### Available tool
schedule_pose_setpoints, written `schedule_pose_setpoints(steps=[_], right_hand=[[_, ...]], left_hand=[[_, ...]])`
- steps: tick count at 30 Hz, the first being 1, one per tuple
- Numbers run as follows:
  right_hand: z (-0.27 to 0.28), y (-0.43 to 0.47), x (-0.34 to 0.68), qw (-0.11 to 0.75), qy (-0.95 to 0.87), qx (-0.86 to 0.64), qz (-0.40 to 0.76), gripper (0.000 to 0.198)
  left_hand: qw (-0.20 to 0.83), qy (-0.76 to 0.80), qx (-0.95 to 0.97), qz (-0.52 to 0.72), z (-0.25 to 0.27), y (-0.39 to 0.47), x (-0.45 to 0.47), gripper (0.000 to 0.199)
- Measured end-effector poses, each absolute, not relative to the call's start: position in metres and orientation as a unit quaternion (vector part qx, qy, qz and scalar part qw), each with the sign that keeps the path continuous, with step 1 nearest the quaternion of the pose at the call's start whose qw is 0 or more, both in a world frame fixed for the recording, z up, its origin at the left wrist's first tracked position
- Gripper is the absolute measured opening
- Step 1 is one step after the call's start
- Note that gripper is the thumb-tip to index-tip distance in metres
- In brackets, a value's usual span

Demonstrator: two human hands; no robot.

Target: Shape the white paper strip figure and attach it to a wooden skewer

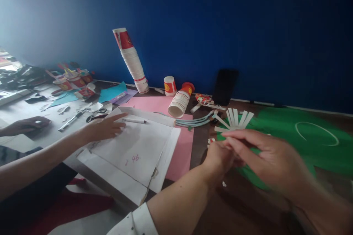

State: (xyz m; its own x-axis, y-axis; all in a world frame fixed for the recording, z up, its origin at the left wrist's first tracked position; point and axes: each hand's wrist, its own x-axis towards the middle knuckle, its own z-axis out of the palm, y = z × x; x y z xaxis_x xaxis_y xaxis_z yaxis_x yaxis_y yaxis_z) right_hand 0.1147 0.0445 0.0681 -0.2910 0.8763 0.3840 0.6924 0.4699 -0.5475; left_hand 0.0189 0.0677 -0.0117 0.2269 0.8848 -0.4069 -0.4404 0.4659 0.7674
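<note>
My left hand [220,154] and my right hand [264,156] meet low over the dark table. Just beyond their fingers, white paper strips [234,117] fan out from one base, looking like a paper cup cut into strips. The left fingers are closed round its base, which is mostly hidden. Fingers of my right hand are pressed together over the left ones, at the strips' lower end; their tips are partly covered. A small red and white paper scrap [211,141] lies beside my left hand. Beneath and beyond both hands spreads green paper [286,128] with a white curved line.
Another person's hand [104,128] rests on a white box lid [121,158] at left, near a white pen [134,120]. Stacked paper cups [134,66] lean against the blue wall. More cups [178,104] lie on pink paper. Scissors [95,115] and a black phone [224,87] are further back.
</note>
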Motion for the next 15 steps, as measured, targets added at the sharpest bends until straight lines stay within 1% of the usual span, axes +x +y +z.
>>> schedule_pose_setpoints(steps=[1,3,6,9,12,15], right_hand=[[0.061,0.044,0.129,0.334,-0.779,-0.519,0.112,0.024],[0.044,0.043,0.155,0.325,-0.764,-0.554,0.065,0.025],[0.018,0.040,0.178,0.308,-0.767,-0.562,0.009,0.027],[-0.002,0.037,0.183,0.301,-0.791,-0.532,-0.028,0.027],[-0.011,0.035,0.180,0.282,-0.816,-0.502,-0.051,0.028],[-0.016,0.036,0.179,0.254,-0.835,-0.487,-0.039,0.032]], left_hand=[[0.754,0.432,0.256,0.423,-0.011,0.067,0.019,0.010],[0.762,0.461,0.255,0.377,-0.007,0.067,0.019,0.015],[0.761,0.480,0.234,0.370,0.001,0.066,0.017,0.018],[0.750,0.488,0.237,0.379,0.007,0.065,0.017,0.021],[0.747,0.482,0.246,0.386,0.008,0.065,0.017,0.026],[0.743,0.484,0.247,0.391,0.008,0.065,0.016,0.026]])
